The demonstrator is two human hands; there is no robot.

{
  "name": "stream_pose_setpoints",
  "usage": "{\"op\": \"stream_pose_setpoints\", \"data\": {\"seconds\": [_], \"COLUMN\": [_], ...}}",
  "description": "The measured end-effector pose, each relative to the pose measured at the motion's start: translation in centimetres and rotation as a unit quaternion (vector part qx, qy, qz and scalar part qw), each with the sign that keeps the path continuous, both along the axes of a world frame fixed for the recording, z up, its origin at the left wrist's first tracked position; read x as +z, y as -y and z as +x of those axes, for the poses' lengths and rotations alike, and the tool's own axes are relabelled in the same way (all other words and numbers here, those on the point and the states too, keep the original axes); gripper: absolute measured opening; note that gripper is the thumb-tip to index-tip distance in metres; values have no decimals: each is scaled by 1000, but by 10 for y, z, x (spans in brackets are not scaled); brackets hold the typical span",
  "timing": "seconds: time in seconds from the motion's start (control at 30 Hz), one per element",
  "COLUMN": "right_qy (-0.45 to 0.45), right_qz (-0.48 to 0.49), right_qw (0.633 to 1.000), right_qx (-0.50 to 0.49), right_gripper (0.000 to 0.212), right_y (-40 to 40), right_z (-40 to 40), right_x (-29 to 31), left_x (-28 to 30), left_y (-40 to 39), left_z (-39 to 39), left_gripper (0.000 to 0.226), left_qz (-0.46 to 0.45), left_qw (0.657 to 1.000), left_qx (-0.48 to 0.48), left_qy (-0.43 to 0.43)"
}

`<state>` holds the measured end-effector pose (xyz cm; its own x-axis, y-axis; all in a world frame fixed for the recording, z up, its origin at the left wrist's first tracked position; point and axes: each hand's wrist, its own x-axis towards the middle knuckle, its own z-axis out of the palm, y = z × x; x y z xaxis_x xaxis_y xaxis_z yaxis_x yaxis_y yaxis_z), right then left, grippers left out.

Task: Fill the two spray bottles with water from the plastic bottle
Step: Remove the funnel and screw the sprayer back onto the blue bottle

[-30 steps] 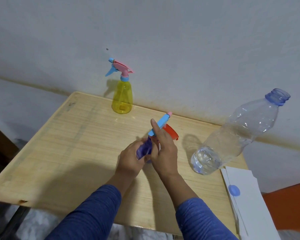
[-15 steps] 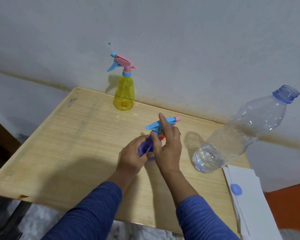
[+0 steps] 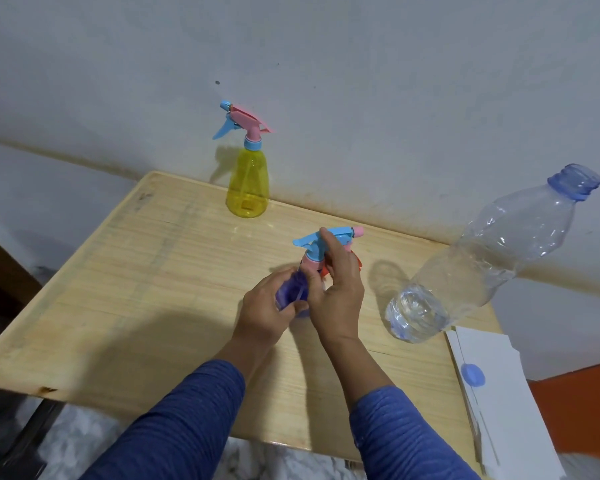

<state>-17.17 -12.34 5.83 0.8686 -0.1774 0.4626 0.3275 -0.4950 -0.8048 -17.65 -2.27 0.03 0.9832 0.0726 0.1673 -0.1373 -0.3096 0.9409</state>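
Observation:
A purple spray bottle (image 3: 291,292) stands near the middle of the wooden table (image 3: 153,289). My left hand (image 3: 267,310) grips its body. My right hand (image 3: 340,289) is closed around its blue and pink spray head (image 3: 329,237) at the neck. A yellow spray bottle (image 3: 247,188) with a pink and blue head stands upright at the table's far edge by the wall. The clear plastic bottle (image 3: 482,265) stands uncapped on the right, with a little water in its bottom.
White paper sheets (image 3: 499,403) lie at the table's right front corner, with the blue bottle cap (image 3: 472,374) on them. Something red (image 3: 357,268) shows behind my right hand. The wall runs right behind the table.
The spray head has turned in my right hand: its nozzle, which pointed up and away, now lies level and points right. My left hand stayed on the purple body.

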Motion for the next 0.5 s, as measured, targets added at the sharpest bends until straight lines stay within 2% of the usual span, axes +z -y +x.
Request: {"op": "stream_pose_setpoints", "data": {"seconds": [0.07,0.13,0.23,0.5], "right_qy": [-29,-55,-68,-41], "right_qz": [55,66,50,80], "right_qw": [998,996,996,995], "right_qx": [11,26,31,45], "right_gripper": [69,74,69,57], "right_y": [0,1,2,-1], "right_z": [-2,-4,-4,-4], "right_x": [2,3,3,5], "left_x": [0,-3,-6,-4], "left_y": [0,0,0,0], "left_z": [0,1,2,2], "left_gripper": [58,59,61,60], "left_qz": [-2,-1,-7,0], "left_qw": [1000,1000,1000,1000], "left_qx": [-2,-5,-6,0], "left_qy": [4,5,-5,-14]}}
